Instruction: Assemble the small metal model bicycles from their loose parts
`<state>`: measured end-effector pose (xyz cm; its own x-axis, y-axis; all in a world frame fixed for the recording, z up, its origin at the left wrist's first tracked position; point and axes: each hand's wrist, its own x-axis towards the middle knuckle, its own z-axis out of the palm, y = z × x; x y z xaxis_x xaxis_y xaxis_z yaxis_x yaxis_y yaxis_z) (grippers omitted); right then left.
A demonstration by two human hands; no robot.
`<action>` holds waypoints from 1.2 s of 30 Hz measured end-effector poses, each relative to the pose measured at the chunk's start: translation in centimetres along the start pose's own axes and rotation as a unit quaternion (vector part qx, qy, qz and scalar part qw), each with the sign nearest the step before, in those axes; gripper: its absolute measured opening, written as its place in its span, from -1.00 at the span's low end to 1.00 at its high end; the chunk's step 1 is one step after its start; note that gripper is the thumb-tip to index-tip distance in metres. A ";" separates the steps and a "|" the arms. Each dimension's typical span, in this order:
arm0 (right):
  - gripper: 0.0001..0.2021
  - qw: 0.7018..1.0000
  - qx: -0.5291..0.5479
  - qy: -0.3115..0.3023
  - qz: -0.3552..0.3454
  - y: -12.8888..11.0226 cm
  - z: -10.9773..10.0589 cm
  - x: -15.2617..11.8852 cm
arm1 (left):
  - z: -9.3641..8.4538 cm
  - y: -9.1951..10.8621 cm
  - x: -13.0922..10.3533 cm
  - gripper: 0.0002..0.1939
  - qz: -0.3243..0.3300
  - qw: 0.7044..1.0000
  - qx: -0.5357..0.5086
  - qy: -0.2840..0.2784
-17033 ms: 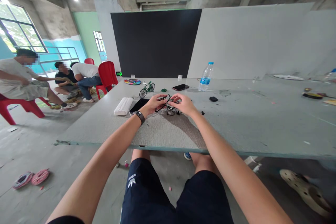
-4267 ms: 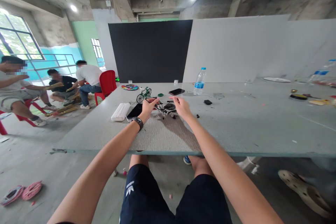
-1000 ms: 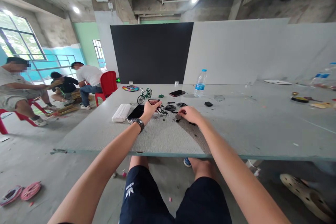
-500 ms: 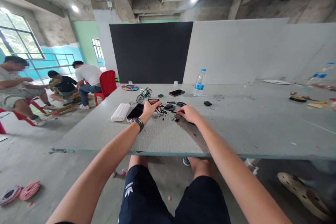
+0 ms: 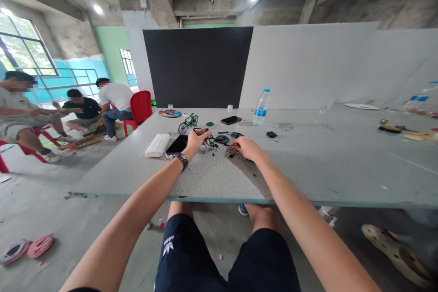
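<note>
My left hand (image 5: 197,141), with a watch (image 5: 181,159) on its wrist, is closed on the dark frame of a small model bicycle (image 5: 211,142). The frame is held just over the table, partly hidden by my fingers. To its right, black model wheels (image 5: 222,139) lie among small loose parts. My right hand (image 5: 245,147) is low at the tabletop beside these parts, fingertips pinched together. Whatever is between them is too small to make out. A small round part (image 5: 227,154) lies just left of those fingertips. Behind my left hand stands a green model bicycle (image 5: 188,123).
A white power bank (image 5: 157,145) and a dark phone (image 5: 177,144) lie left on the grey table (image 5: 325,164). Farther back are another phone (image 5: 231,120), a water bottle (image 5: 262,107) and a colourful disc (image 5: 170,113). A black object (image 5: 271,134) lies right. Several people sit at left.
Both of my hands stay almost in place, the right fingertips shifting only slightly. At left, a seated person's hands have moved, and a long tan piece now shows in them.
</note>
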<state>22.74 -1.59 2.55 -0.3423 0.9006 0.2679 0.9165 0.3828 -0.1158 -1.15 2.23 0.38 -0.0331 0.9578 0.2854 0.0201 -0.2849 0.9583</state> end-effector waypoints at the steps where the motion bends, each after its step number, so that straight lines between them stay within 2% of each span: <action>1: -0.79 1.000 -0.004 0.000 -0.001 0.0 0.0 0.0 | 0.0 0.0 0.0 -0.66 0.001 1.000 -0.001 0.000; 25: -0.78 0.999 -0.010 0.005 0.052 -0.3 -0.2 -0.5 | 0.0 0.2 -0.1 -0.69 -0.012 1.000 -0.005 0.003; 32: -0.78 0.999 0.001 0.027 0.029 0.2 0.3 -0.2 | 0.0 0.0 0.0 -0.70 -0.006 1.000 0.006 0.002; 36: -0.77 0.996 0.043 0.075 0.014 -0.5 0.0 -0.1 | 0.1 0.2 -0.2 -0.71 0.008 0.999 0.048 0.003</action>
<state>22.28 -1.89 2.60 -0.2760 0.8724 0.4034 0.9017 0.3804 -0.2056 -0.99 2.00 0.57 -0.0386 0.9527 0.3013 0.1162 -0.2952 0.9483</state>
